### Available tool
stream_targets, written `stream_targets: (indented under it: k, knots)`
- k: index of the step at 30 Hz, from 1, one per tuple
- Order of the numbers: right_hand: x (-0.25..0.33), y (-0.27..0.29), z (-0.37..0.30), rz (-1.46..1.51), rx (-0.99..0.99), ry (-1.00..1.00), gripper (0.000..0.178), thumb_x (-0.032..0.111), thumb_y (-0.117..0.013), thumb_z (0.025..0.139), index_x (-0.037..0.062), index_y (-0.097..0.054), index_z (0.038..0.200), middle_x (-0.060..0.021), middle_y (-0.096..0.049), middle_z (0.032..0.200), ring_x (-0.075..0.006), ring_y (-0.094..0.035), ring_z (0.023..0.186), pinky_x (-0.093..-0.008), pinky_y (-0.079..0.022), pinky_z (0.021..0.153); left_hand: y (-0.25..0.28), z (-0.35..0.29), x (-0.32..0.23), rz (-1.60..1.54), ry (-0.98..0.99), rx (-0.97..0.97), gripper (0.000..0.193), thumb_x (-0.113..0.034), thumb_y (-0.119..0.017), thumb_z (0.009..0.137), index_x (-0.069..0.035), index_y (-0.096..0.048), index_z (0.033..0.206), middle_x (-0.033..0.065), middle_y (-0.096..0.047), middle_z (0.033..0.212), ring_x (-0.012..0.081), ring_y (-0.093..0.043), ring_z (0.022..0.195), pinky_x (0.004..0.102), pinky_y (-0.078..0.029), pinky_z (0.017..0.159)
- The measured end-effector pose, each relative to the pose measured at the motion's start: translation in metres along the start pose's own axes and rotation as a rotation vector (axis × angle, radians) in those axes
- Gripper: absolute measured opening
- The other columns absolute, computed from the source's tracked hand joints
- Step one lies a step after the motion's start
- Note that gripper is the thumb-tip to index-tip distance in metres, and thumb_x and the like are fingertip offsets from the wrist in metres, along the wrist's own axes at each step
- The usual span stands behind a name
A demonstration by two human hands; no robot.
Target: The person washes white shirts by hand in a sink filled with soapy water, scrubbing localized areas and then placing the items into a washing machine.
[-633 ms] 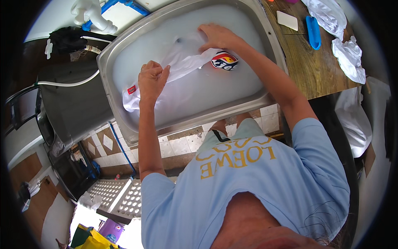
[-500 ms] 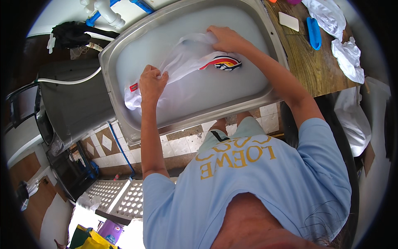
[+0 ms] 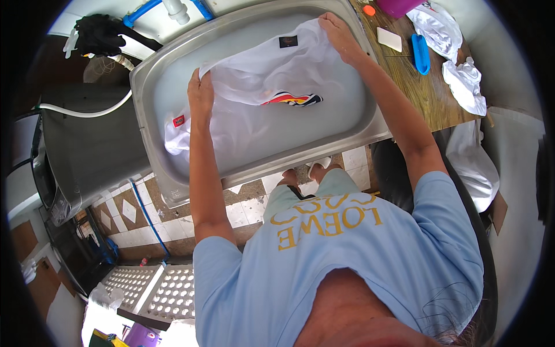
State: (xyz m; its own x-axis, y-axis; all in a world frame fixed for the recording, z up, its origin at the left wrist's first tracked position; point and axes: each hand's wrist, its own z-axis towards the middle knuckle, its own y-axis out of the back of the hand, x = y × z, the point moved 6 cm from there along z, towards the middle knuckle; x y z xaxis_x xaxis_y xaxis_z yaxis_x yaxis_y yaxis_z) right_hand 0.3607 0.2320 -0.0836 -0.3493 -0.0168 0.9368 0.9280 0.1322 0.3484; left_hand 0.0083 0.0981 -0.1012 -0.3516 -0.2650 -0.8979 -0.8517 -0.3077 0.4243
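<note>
A wet white garment (image 3: 266, 72) is stretched between my hands over a metal sink basin (image 3: 370, 128) of cloudy water. My left hand (image 3: 200, 95) pinches its edge at the left. At the far right of the basin, my right hand (image 3: 340, 36) grips the opposite end. A dark label (image 3: 288, 41) shows on the raised part, nearer my right hand. Lower down, a red, yellow and black printed patch (image 3: 295, 99) lies at the water's surface. Beside my left wrist is a small red tag (image 3: 178, 121) on a bunched part of the cloth.
On the wooden counter (image 3: 422, 98) at right lie a pale soap bar (image 3: 389, 39), a blue brush-like piece (image 3: 421, 54) and crumpled white cloths (image 3: 464, 85). A purple container (image 3: 398, 6) stands behind. A white hose (image 3: 87, 114) runs to the basin's left side.
Both hands have moved up and apart, my right hand farther away and to the right. The garment is now spread wider, bringing its dark label into sight.
</note>
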Motion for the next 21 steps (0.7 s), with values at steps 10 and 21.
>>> stream_targets:
  k: [10, 21]
  knots:
    - [0.055, -0.006, -0.030, -0.924, 0.258, 0.432, 0.045, 0.036, -0.067, 0.082, 0.0057, -0.055, 0.113, -0.0101, -0.062, 0.112, -0.0201, -0.060, 0.099, -0.0379, -0.047, 0.086, -0.022, 0.009, -0.018, -0.746, 0.273, -0.010, 0.034, -0.021, -0.039, 0.098, -0.003, -0.043, 0.127, 0.0140, -0.057, 0.117, 0.0278, -0.060, 0.103, 0.0448, -0.052, 0.083]
    - [0.057, 0.080, 0.008, -0.150, 0.421, 0.037, 0.026, 0.018, -0.047, 0.085, -0.0001, -0.063, 0.097, -0.0153, -0.066, 0.089, -0.0277, -0.064, 0.082, -0.0362, -0.051, 0.072, 0.004, -0.001, -0.058, -0.341, 0.118, -0.032, 0.022, -0.018, -0.060, 0.088, -0.004, -0.057, 0.105, 0.0055, -0.063, 0.086, 0.0158, -0.063, 0.073, 0.0317, -0.054, 0.063]
